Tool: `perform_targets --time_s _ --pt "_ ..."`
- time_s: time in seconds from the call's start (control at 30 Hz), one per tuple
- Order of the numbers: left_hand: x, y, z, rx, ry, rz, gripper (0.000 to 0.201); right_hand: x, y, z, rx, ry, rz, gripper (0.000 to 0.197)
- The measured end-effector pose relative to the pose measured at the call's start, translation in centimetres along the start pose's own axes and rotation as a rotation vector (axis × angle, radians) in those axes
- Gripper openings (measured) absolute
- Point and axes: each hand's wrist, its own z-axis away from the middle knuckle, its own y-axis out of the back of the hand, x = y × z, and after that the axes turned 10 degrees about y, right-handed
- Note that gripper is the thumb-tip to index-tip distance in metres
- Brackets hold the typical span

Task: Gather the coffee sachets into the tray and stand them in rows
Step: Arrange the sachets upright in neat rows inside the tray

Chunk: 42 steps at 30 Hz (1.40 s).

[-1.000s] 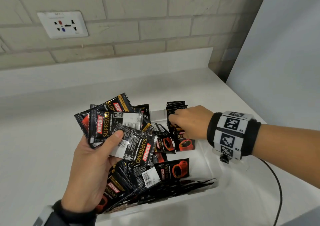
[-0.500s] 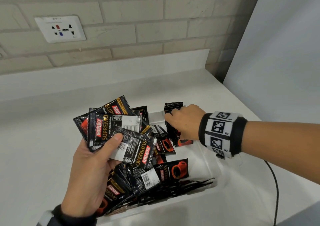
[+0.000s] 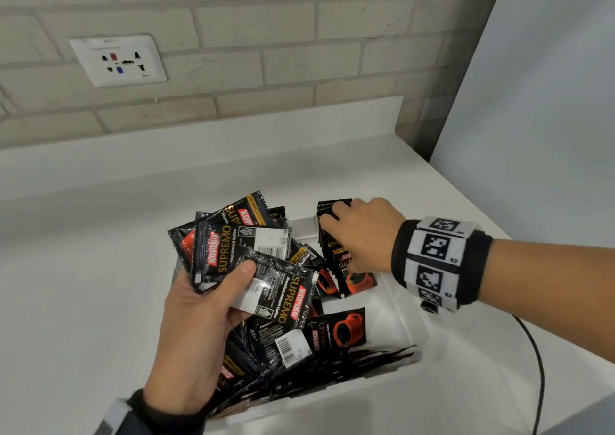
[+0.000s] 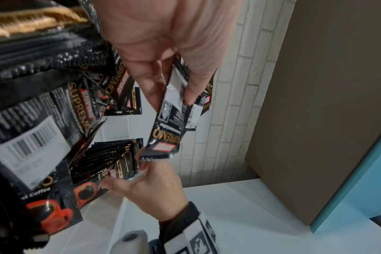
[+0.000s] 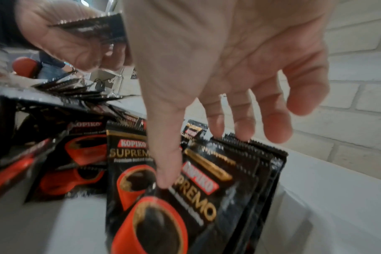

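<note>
A white tray (image 3: 404,328) on the counter holds black Kopiko sachets. My left hand (image 3: 213,304) hovers over its near left side and grips a fan of several sachets (image 3: 233,244), thumb on top. The left wrist view shows that hand (image 4: 170,68) pinching a sachet (image 4: 165,134). My right hand (image 3: 359,231) is at the far right corner on a standing row of sachets (image 3: 332,208). There the thumb (image 5: 163,180) presses the front packet (image 5: 228,189) and two fingertips sit behind the top edges. Loose sachets (image 3: 336,331) lie jumbled in the middle. More lean along the front wall (image 3: 366,358).
A brick wall with a white socket (image 3: 118,60) rises behind the white counter (image 3: 83,301). A pale panel (image 3: 532,135) closes off the right side. A black cable (image 3: 539,384) trails over the counter from my right wrist, right of the tray.
My right hand has pushed the standing row a little toward the tray's far wall, covering more of the front packet. The left hand still holds its fan in the same place.
</note>
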Motion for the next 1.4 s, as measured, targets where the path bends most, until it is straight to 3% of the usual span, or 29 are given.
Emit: perform_targets --time_s 0.1,0.17,0.23,0.33,0.43,0.57,0.7,0.83,0.9,1.0,1.13,1.2,1.3,1.4 --pt "-0.2 -0.5 0.0 0.009 -0.005 -0.011 0.098 0.3 1.4 0.7 0.112 -0.032 -0.076 0.045" --pt "-0.3 -0.7 -0.1 0.019 0.013 0.015 0.062 0.8 2.7 1.6 0.221 -0.055 -0.251 0.028" --pt "-0.3 -1.0 -0.1 0.026 0.028 0.032 0.038 1.1 4.0 2.7 0.315 -0.069 -0.581 0.013" --pt "-0.1 -1.7 -0.1 0.018 0.023 0.057 0.032 0.2 5.4 4.3 0.354 -0.035 -1.154 0.015" --pt "-0.2 -2.4 0.0 -0.002 0.01 0.083 0.025 -1.8 4.7 4.5 0.238 -0.031 -1.367 0.035" --pt "-0.5 -2.7 0.3 -0.026 0.058 0.119 0.021 -2.9 2.7 3.8 0.314 -0.123 -1.595 0.025" --pt "-0.4 -2.6 0.6 -0.034 0.113 0.151 0.032 -3.1 2.2 3.9 0.311 -0.135 -1.634 0.021" --pt "0.0 -2.0 0.4 0.016 0.111 0.183 0.02 -2.7 2.7 4.6 0.438 -0.14 -1.643 0.012" --pt "0.0 -1.8 0.4 0.034 0.11 0.187 0.023 -2.1 3.4 5.0 0.529 -0.132 -1.67 0.018" --pt "-0.1 -2.1 0.5 0.031 0.093 0.151 0.013 -2.4 4.3 4.9 0.528 -0.038 -1.671 0.017" --pt "-0.2 -2.7 0.7 -0.002 0.073 0.158 0.02 -3.2 3.9 3.8 0.51 -0.086 -1.4 0.032" --pt "-0.4 -2.4 0.6 -0.003 0.106 0.207 0.021 -3.4 3.8 3.7 0.514 -0.125 -1.231 0.031" --pt "-0.6 -2.1 0.6 -0.02 0.173 0.274 0.032 -3.7 3.8 3.6 0.537 -0.157 -1.175 0.025" --pt "-0.6 -2.1 0.7 -0.042 0.234 0.344 0.03 -3.7 3.5 3.5 0.475 -0.189 -1.221 0.022"
